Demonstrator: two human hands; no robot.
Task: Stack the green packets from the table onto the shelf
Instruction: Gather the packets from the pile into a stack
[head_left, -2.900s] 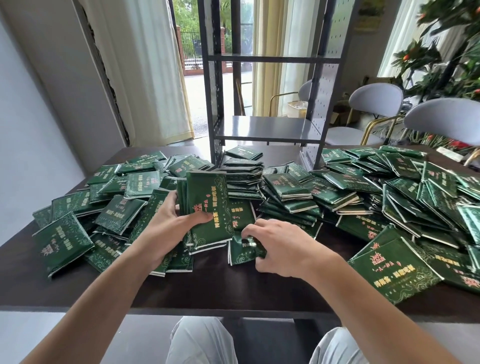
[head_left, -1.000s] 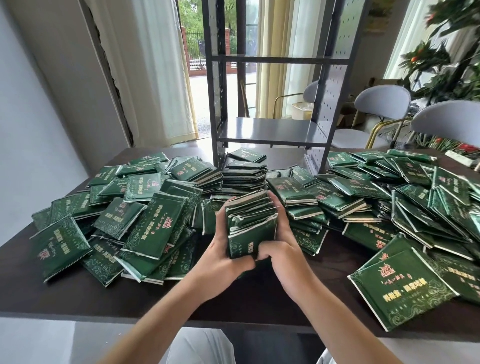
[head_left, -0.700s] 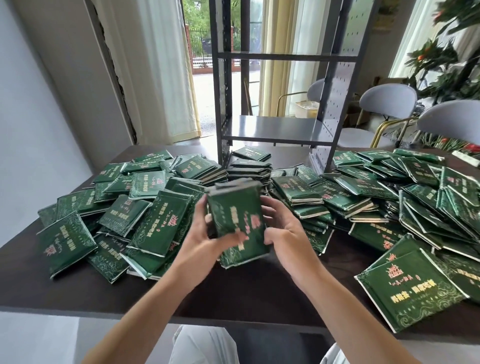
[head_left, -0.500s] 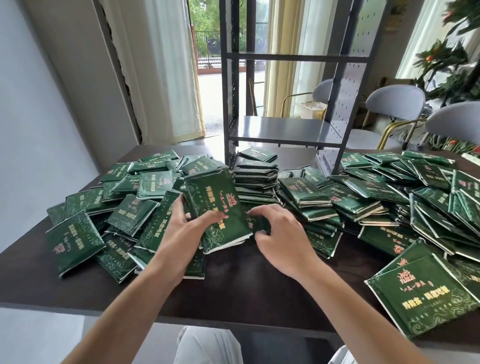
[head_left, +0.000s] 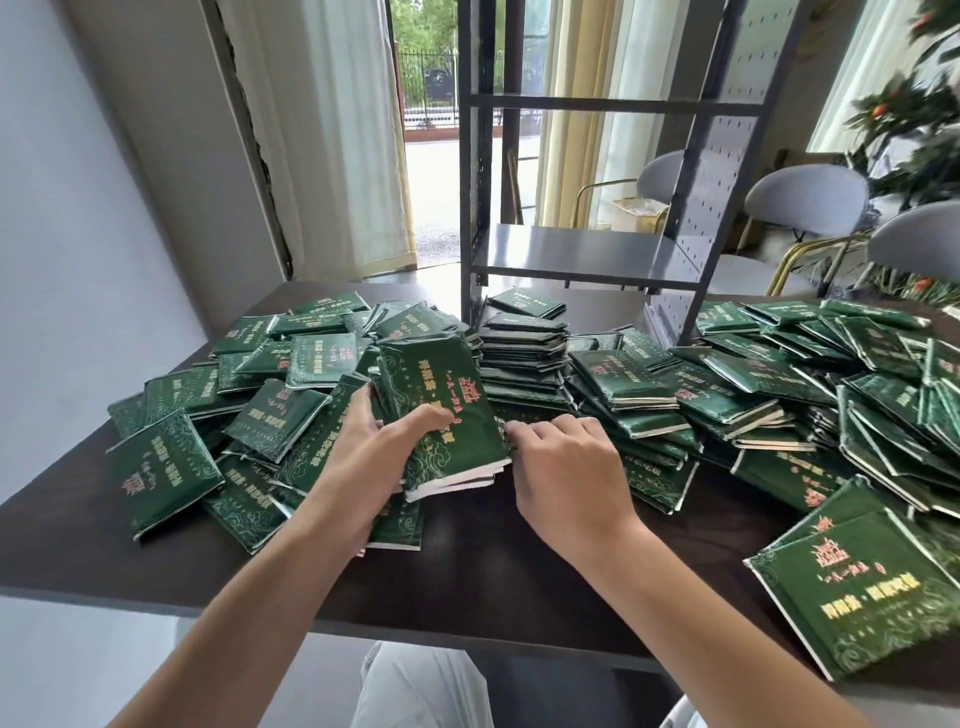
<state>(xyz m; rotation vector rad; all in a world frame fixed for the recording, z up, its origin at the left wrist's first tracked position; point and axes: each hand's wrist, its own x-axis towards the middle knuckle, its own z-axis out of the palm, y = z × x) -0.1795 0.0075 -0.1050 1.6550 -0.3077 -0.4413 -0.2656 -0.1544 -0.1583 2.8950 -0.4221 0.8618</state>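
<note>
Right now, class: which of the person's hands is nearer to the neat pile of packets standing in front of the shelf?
Right. The right hand lies just in front of the neat pile, slightly to its right. The left hand, gripping a bundle of packets, sits further to the pile's left.

Grey chairs (head_left: 810, 200), potted plant (head_left: 914, 130), curtains (head_left: 353, 130) behind.

We see gold and red print on every green packet (head_left: 441, 410), Chinese-style characters plus a red emblem, but we can't read any of it at this size. Largest print is on the near-right packet (head_left: 852, 587): still not legible. We find no other labels or numbers.
</note>
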